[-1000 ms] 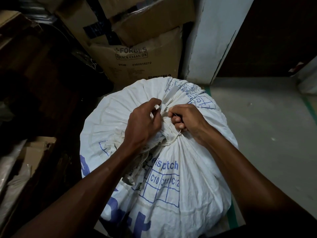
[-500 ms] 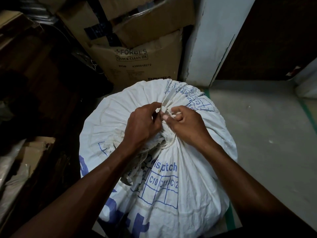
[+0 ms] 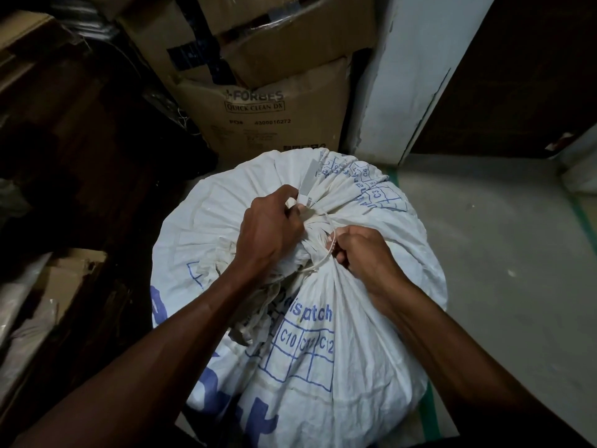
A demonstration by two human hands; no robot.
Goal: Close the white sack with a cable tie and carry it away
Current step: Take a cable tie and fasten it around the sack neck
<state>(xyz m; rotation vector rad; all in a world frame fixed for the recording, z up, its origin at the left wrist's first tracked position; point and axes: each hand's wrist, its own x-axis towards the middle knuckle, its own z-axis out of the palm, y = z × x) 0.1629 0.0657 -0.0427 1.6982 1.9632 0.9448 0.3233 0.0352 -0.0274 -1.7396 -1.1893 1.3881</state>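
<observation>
Your left hand (image 3: 268, 234) fists the gathered neck; right hand (image 3: 365, 257) pinches the cable tie (image 3: 326, 260); white sack (image 3: 371, 334) looks soft, full, probably heavy; lift by the neck.

White sack (image 3: 365, 321), blue print

Sack white with blue grid and lettering; cable tie (image 3: 324, 260) off-white, by right grip; cardboard box (image 3: 277, 124) beyond grips brown with black lettering; floor (image 3: 504, 253) grey, green stripe.
</observation>
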